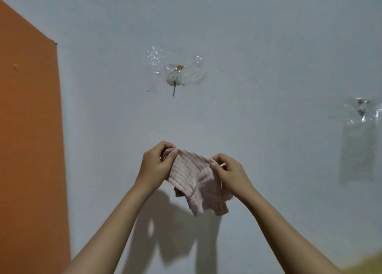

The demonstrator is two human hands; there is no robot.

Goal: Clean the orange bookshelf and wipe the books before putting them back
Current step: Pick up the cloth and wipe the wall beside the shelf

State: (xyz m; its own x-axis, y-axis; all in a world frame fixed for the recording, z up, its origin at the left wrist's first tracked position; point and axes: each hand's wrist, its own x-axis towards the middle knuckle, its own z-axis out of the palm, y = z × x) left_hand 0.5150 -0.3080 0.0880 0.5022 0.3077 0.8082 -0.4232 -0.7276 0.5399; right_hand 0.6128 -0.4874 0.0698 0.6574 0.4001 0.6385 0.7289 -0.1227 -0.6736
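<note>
1. At far left, orange panel (29, 129): flat, matte, long axis up-down, top edge sloping down to the right to a corner. It runs out of frame at the left and the bottom. Cannot tell if it is the bookshelf's side.
2. Pale blue-grey wall (268, 46) fills the rest of the view, touching the panel's right edge. Dim indoor light.
3. Left hand (155, 166): raised in front of the wall, centre-low, bare forearm coming up from bottom left. Fingers curled over, thumb pinching the cloth's upper left corner.
4. Dried flower (175, 75) stuck to the wall under crinkled clear tape, above the hands, stem pointing down.
5. Cloth (196, 180): pink-white check, held between both hands near the camera, off the wall. Its top edge is stretched left-right, dipping slightly to the right. The rest hangs down in loose folds with a ragged bottom edge.
6. Shadow (175, 232) of arms and cloth falls on the wall below the cloth.
7. Right hand (229, 172): just right of the cloth, fingers curled, thumb and fingers pinching the upper right corner.
8. Clear plastic sheet (359, 141) taped to the wall at far right, long axis up-down, small dark bits at its top.
9. Blurry yellowish patch (368, 263) in the bottom right corner, cannot tell what it is.
</note>
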